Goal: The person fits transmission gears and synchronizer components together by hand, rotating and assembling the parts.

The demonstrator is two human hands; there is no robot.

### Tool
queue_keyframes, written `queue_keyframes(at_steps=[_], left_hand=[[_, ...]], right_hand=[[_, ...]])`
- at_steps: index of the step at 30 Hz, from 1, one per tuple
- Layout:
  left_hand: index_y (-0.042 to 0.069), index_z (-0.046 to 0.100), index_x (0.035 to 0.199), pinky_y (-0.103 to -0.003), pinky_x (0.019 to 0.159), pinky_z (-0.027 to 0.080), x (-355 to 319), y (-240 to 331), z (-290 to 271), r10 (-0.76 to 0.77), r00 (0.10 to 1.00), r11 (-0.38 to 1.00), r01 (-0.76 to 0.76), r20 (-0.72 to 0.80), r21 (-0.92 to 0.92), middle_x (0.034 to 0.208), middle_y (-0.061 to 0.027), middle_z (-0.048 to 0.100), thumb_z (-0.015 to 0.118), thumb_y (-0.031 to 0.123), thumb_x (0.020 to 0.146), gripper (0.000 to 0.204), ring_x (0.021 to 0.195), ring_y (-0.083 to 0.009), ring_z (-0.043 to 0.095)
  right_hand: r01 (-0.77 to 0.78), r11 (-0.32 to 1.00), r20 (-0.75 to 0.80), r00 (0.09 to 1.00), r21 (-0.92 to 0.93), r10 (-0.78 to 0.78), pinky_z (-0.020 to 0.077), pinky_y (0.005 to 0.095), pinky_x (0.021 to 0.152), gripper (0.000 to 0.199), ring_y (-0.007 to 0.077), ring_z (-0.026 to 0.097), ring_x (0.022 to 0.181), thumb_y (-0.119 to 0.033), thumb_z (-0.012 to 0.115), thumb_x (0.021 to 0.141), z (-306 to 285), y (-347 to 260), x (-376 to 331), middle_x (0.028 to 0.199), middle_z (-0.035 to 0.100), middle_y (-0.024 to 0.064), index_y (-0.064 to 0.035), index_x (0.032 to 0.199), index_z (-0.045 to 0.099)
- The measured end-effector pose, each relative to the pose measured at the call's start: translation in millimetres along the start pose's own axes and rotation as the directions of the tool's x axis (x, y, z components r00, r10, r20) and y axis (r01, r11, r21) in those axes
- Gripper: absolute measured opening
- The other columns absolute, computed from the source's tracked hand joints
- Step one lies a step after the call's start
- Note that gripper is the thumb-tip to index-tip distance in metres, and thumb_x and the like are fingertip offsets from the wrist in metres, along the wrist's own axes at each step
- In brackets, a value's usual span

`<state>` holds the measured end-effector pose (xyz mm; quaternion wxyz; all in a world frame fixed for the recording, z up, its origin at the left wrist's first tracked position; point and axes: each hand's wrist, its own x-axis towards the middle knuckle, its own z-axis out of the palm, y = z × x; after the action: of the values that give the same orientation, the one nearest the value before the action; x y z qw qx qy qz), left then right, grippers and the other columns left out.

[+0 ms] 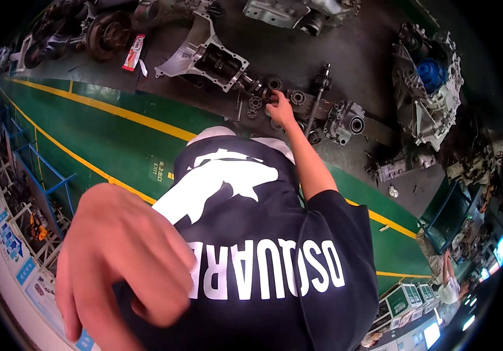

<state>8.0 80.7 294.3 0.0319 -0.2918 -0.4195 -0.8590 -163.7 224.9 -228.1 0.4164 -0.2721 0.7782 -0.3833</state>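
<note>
"Gears (255, 102) were what the right hand (281, 111) reached among. Where exactly did they lie?"

"On the dark work surface (368, 76), just beside the lower right end of the open gearbox housing (188, 54). A few lay as separate rings, and others sat close around the fingertips."

"Was that hand gripping one?"

"I couldn't tell. Its thumb and forefinger stood somewhat apart, but at that size the dark metal behind them left it unclear whether anything was pinched."

"And the left hand (128, 251)?"

"Raised close to the camera, well apart from the parts, with its fingers curled. Nothing showed in it, though the curl could have hidden something small, so I couldn't say there either."

"How far along did the work look?"

"Partway, in my judgement. The housing already lay open, its dark cavity exposed, and a long geared shaft (320, 93) lay outside it, to the right of the hand. A smaller casing (346, 123) with a round bore rested near the shaft's lower end."

"So what was left?"

"The loose rings, I'd say: they lay off the long shaft and outside the housing. One gear cluster (257, 86) was harder to read; I couldn't tell whether it was seated in the housing's end or merely rested beside it."
</note>
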Motion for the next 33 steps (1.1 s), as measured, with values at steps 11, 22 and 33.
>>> queue_keyframes(at_steps=[11, 22, 33], left_hand=[[0.003, 0.066, 0.123, -0.030, 0.049, 0.033, -47.0, 14.5, -15.5, 0.168, 0.968, 0.927, -0.091, 0.186, -0.363, 0.086, -0.0133, 0.053, 0.035, 0.037, 0.110, 0.048, 0.057, -0.0169, 0.046], [-0.002, 0.066, 0.123, -0.033, 0.050, 0.034, -83.9, 22.2, -57.7, 0.266, 0.931, 0.740, -0.032, 0.249, -0.671, 0.087, -0.0142, 0.054, 0.041, 0.042, 0.105, 0.054, 0.057, -0.0195, 0.048], [-0.006, 0.069, 0.121, -0.034, 0.050, 0.033, -93.3, 26.9, -49.0, 0.194, 0.962, 0.766, -0.026, 0.192, -0.642, 0.090, -0.0188, 0.059, 0.039, 0.038, 0.106, 0.056, 0.059, -0.0213, 0.049]], right_hand=[[-0.261, 0.841, -0.105, 0.931, 0.474, 0.348, 0.0574, 0.0295, 0.072, 0.027, 0.0141, 0.068, 0.082, -0.005, 0.059, 0.098, 0.7, 71.1, -126.0, 0.101, 0.074, 0.0100, -0.0015, 0.125, 0.065], [-0.329, 0.749, -0.344, 0.733, 0.575, 0.587, 0.0583, 0.0299, 0.077, 0.028, 0.0180, 0.072, 0.089, -0.004, 0.057, 0.099, 30.9, 78.1, -227.7, 0.107, 0.074, 0.0121, -0.0007, 0.126, 0.066], [-0.280, 0.724, -0.378, 0.704, 0.630, 0.601, 0.0570, 0.0296, 0.074, 0.030, 0.0168, 0.071, 0.088, -0.008, 0.057, 0.100, 15.2, 71.7, -225.2, 0.108, 0.073, 0.0092, -0.0037, 0.129, 0.063]])
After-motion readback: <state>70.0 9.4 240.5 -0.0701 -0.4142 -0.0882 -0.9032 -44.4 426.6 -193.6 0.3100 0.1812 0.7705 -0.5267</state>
